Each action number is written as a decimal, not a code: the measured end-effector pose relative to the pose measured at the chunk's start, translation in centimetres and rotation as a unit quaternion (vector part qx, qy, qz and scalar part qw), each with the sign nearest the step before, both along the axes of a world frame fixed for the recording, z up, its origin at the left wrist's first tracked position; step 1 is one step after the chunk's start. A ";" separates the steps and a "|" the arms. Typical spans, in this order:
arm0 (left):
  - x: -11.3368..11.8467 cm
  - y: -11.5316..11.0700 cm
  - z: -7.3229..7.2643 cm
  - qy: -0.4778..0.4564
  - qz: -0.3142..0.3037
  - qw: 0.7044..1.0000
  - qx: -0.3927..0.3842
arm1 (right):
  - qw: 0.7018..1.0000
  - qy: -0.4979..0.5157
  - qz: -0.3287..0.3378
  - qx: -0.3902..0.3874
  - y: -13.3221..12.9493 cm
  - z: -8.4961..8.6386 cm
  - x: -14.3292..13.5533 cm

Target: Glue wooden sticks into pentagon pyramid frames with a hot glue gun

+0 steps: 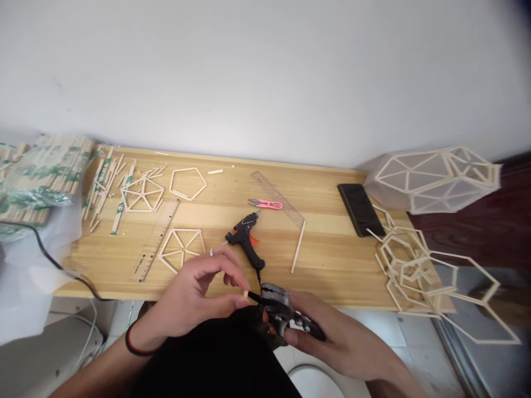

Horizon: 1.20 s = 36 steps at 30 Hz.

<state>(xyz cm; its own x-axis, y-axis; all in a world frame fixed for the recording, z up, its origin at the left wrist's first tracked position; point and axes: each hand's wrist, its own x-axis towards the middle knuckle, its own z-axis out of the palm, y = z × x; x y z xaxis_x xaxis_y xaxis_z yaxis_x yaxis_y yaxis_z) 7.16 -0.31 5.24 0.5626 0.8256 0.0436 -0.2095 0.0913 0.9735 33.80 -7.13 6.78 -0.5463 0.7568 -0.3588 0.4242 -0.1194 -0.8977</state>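
Note:
Thumb and fingertips of my left hand [203, 287] pinch a short piece of wooden stick [246, 294]. My right hand [327, 331] is wrapped round a grey-and-black plier-like hand tool [277, 301] with a rounded metal head; its exact kind is unclear. The tool's dark front end meets the stick piece just above my lap. Beyond my hands, a black glue gun [246, 237] lies on the table. Left of it is a pentagon stick frame with spokes [182, 250], partly covered by my left hand.
Pink thread snips [267, 204], a clear ruler [277, 199], a second ruler [160, 240] and a single stick [297, 246] lie on the table [332, 265]. At left are loose sticks [110, 179] and bagged chopsticks [50, 166]. At right are a phone [360, 210] and stick frames [415, 265].

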 end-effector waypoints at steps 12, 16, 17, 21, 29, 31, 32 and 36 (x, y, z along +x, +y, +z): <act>1.0 -0.6 -0.2 0.009 0.002 0.992 -0.128 | 0.996 0.058 0.001 -0.070 1.2 -0.5 -1.3; 1.3 -0.6 0.1 0.006 -0.010 0.987 -0.161 | 0.996 0.058 -0.010 -0.066 1.3 -0.4 -1.6; 1.4 -0.6 0.1 -0.001 -0.008 0.984 -0.175 | 0.996 0.061 -0.009 -0.064 1.3 -0.4 -1.7; 1.6 -0.8 0.3 -0.036 -0.012 0.967 -0.251 | 0.995 0.077 -0.005 -0.063 1.4 -0.4 -1.7; 1.8 -1.0 1.1 -0.067 -0.001 0.955 -0.290 | 0.989 0.112 -0.018 -0.093 1.1 -1.0 -2.0; 1.8 -1.1 1.2 -0.074 0.008 0.954 -0.289 | 0.988 0.113 -0.024 -0.098 0.9 -1.2 -2.0; 1.8 -1.2 1.2 -0.076 0.010 0.955 -0.285 | 0.988 0.114 -0.027 -0.099 0.8 -1.4 -2.0; 1.9 -1.6 1.5 -0.059 0.010 0.968 -0.245 | 0.983 0.142 -0.044 -0.106 0.4 -1.9 -2.0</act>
<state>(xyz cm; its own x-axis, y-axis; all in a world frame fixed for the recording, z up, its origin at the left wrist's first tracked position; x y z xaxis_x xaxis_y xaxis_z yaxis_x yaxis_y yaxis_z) 9.05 -1.91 6.76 0.5612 0.7738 -0.2938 -0.3225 0.5313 0.7834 31.77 -6.75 4.85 -0.5835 0.7294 -0.3571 0.1406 -0.3423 -0.9290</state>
